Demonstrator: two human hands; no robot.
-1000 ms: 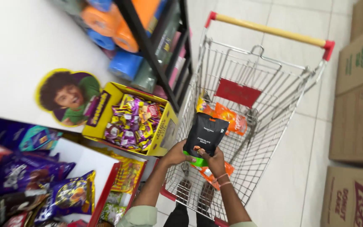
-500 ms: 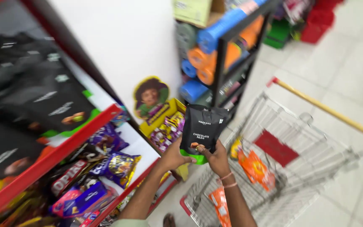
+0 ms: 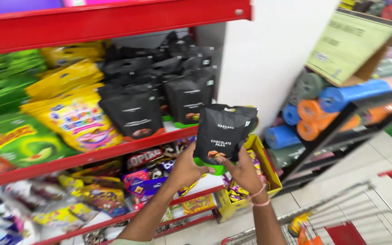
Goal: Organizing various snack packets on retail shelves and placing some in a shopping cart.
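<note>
I hold a black snack pouch upright in front of me with both hands. My left hand grips its lower left corner and my right hand grips its lower right edge. A green packet shows just under the pouch. Behind it, the red shelf carries more black pouches of the same kind.
Yellow and green snack bags fill the shelf's left side, purple and mixed packets the lower shelf. A yellow box of sweets stands by the white pillar. Rolled mats lie on a rack at right. A wire shopping trolley is at bottom right.
My view has swung left and up from the trolley to the shelves. The black pouch has stayed in both hands and now faces the shelf of like pouches.
</note>
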